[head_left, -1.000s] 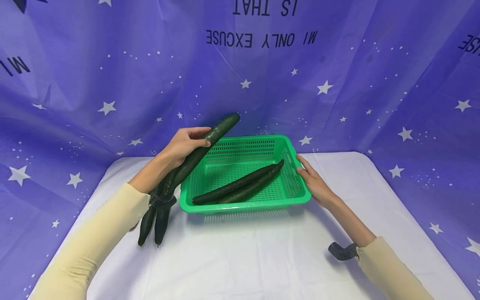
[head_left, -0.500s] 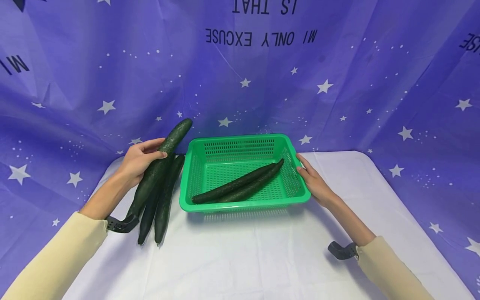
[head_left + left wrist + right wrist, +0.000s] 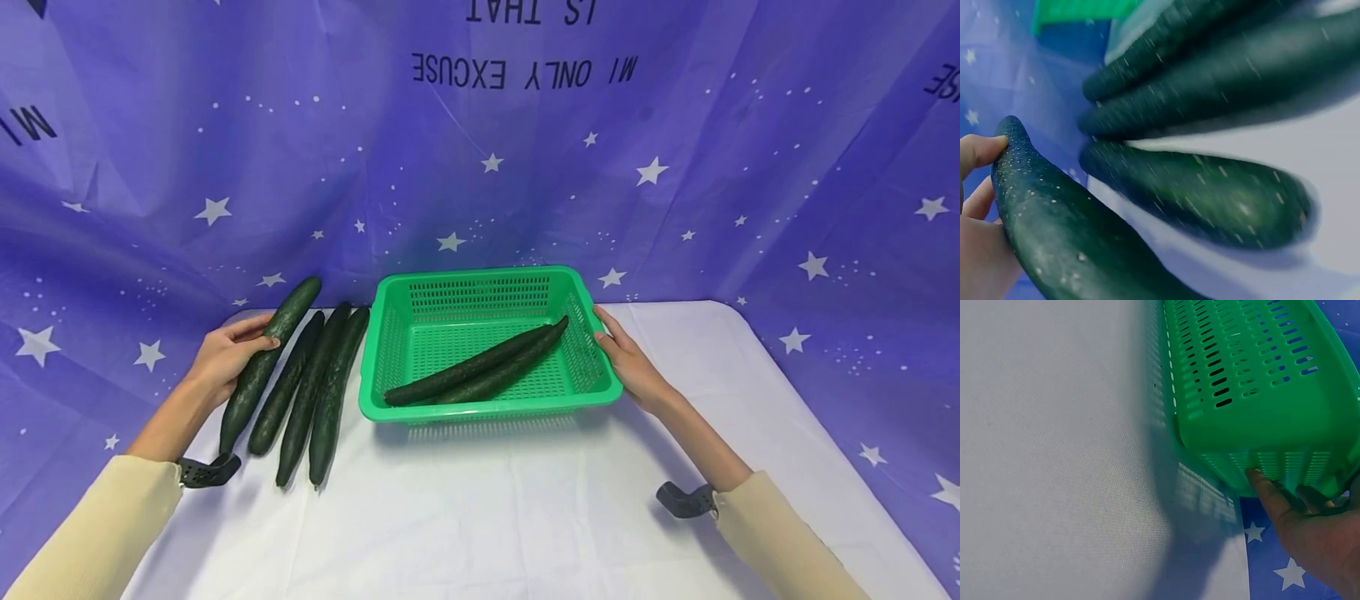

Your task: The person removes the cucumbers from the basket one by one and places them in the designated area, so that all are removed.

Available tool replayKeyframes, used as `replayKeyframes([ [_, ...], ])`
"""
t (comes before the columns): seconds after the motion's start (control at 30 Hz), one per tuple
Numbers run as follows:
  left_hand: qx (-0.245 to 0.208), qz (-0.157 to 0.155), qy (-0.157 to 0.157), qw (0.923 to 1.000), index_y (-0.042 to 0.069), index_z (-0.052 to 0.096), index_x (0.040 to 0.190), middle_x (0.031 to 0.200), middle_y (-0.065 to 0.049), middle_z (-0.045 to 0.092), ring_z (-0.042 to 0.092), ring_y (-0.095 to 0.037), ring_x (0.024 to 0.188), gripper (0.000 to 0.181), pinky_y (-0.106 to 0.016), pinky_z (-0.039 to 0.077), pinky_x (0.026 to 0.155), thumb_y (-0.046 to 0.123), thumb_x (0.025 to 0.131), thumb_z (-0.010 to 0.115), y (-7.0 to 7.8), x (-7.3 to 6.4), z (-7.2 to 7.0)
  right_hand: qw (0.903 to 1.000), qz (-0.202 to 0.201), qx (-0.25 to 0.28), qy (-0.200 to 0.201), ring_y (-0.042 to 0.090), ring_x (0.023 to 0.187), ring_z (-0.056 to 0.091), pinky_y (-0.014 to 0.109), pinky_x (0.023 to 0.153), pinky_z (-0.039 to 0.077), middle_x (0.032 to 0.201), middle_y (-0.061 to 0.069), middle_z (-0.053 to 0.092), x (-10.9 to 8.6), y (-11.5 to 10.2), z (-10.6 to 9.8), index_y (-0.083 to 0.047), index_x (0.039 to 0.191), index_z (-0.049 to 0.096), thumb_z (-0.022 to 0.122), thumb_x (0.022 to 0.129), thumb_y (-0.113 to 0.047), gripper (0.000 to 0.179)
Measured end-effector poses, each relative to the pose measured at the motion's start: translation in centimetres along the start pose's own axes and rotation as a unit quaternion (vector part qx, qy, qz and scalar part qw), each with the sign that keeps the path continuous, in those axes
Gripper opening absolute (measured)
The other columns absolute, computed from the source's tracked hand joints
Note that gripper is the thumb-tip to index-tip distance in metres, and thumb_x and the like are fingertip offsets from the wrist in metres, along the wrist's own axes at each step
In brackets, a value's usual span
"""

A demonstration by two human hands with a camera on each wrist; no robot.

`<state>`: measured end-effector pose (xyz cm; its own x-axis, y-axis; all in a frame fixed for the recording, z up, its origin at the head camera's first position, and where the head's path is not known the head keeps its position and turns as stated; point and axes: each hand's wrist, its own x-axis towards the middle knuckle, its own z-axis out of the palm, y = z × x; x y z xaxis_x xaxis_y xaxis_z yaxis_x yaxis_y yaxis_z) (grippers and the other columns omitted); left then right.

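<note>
My left hand [image 3: 228,358] grips a dark green cucumber [image 3: 255,383], thumb across its top, at the left side of the table. Just right of it three more cucumbers [image 3: 303,404] lie side by side, slanting away from me. The left wrist view shows the held cucumber [image 3: 1072,219] close up, with thumb and fingers around its far part. In the middle stands a green plastic basket [image 3: 495,411] with two cucumbers [image 3: 480,367] lying together in it. My right hand [image 3: 633,367] holds the basket's right end, and one finger [image 3: 1266,490] touches its slotted outer wall.
A white cloth [image 3: 510,517] covers the table. Behind and beside it hangs a purple sheet [image 3: 525,192] with white stars and upside-down lettering. Dark wrist mounts [image 3: 686,502] sit at both cuffs.
My left hand has carried the cucumber left and down from the basket's left edge, past the lying cucumbers to their left side. The right hand and basket stay in place.
</note>
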<state>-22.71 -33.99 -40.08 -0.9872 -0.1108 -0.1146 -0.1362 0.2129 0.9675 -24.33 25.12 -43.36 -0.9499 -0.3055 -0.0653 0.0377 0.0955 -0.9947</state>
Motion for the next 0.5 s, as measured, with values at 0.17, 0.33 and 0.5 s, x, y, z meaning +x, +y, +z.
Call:
replayKeyframes([
  [0.17, -0.020, -0.014, 0.003, 0.9997, -0.002, 0.037, 0.152, 0.092, 0.031, 0.062, 0.060, 0.008, 0.083, 0.071, -0.016, 0.054, 0.067, 0.007, 0.091, 0.073, -1.9, 0.2, -1.0, 1.0000, -0.002, 0.001, 0.000, 0.046, 0.123, 0.049, 0.033, 0.086, 0.055, 0.151, 0.029, 0.033, -0.1, -0.1, 0.1, -0.025, 0.163, 0.002, 0.032, 0.111, -0.033, 0.060],
  [0.33, 0.012, -0.010, 0.020, 0.9997, -0.008, 0.034, 0.151, 0.091, 0.031, 0.058, 0.058, 0.009, 0.080, 0.072, -0.017, 0.054, 0.066, 0.008, 0.092, 0.072, -3.5, 0.7, -1.3, 1.0000, -0.002, 0.002, -0.002, 0.047, 0.124, 0.049, 0.032, 0.086, 0.055, 0.151, 0.029, 0.033, -0.1, -0.2, 0.2, -0.025, 0.163, 0.002, 0.032, 0.111, -0.032, 0.060],
  [0.5, 0.001, -0.011, 0.026, 0.9996, -0.002, 0.042, 0.150, 0.088, 0.030, 0.061, 0.060, 0.004, 0.076, 0.065, -0.020, 0.055, 0.063, 0.005, 0.092, 0.070, -4.9, 1.3, -1.4, 1.0000, -0.004, -0.001, -0.001, 0.047, 0.123, 0.049, 0.033, 0.086, 0.055, 0.151, 0.030, 0.033, -0.2, -0.1, 0.2, -0.025, 0.163, 0.001, 0.031, 0.111, -0.032, 0.060],
])
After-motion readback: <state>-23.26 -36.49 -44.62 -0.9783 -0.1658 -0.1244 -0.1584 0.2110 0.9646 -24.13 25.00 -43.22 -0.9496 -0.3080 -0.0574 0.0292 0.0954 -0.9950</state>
